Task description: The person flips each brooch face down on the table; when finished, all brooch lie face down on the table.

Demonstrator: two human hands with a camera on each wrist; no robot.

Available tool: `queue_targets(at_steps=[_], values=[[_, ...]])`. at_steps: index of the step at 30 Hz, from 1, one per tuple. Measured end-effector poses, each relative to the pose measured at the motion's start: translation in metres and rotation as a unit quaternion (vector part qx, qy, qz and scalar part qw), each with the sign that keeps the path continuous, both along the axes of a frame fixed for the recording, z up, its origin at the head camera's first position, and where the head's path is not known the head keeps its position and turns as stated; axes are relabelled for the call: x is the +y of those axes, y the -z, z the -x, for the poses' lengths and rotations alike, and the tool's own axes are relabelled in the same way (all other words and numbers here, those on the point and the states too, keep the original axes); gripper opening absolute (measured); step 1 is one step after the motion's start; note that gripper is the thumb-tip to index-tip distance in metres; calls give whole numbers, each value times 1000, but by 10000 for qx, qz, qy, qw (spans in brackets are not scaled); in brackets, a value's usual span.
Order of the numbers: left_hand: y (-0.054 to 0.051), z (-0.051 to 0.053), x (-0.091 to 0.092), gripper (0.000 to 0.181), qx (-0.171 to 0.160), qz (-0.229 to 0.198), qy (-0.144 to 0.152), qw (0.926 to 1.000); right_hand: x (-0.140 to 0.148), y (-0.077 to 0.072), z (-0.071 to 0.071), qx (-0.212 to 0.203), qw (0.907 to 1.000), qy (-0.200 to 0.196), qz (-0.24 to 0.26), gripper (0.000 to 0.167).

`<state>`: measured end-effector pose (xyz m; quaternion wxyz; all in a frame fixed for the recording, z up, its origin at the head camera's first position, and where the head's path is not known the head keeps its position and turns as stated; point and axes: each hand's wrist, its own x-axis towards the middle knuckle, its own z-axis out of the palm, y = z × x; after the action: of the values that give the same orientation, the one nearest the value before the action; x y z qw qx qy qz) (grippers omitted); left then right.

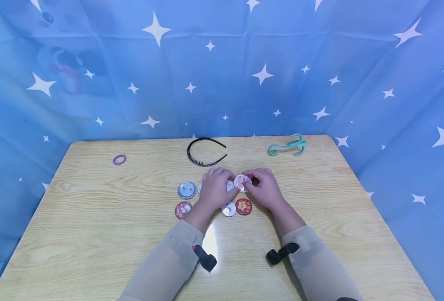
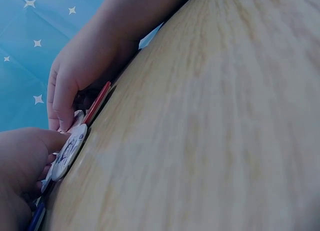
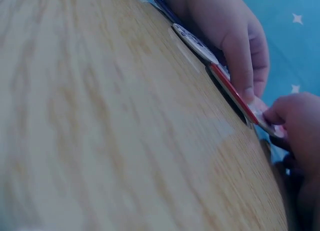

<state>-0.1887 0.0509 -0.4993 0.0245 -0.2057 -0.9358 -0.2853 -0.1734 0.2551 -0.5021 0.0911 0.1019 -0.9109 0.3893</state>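
Observation:
Two rows of round pin badges lie on the table. My right hand (image 1: 265, 189) pinches a pink-and-white badge (image 1: 240, 182) at the right end of the far row, thumb on its face. My left hand (image 1: 216, 188) reaches over the row from the left, thumb and forefinger at that badge's left edge; a white badge (image 1: 229, 186) shows under it. Nearer me lie a red badge with a yellow star (image 1: 243, 206), a white badge with a drawn figure (image 2: 70, 150) and a red badge (image 1: 183, 209). One badge (image 1: 186, 190) lies pin side up. The left hand hides part of both rows.
A black toothed headband (image 1: 194, 156) lies behind the hands. A teal claw-like clip (image 1: 291, 145) is at the back right, a purple ring (image 1: 119, 159) at the back left. A blue star-patterned cloth (image 1: 222, 104) hangs behind the wooden table (image 1: 105, 234).

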Motion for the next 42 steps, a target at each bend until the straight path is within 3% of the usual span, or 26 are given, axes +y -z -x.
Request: queue_targets(at_steps=[25, 42], values=[[-1, 1, -1, 37, -177, -161, 19, 9997, 0, -2, -1, -258, 9993, -4, 274, 25], [-1, 0, -1, 34, -81, -201, 13, 9998, -1, -4, -1, -360, 9984, 47, 437, 23]])
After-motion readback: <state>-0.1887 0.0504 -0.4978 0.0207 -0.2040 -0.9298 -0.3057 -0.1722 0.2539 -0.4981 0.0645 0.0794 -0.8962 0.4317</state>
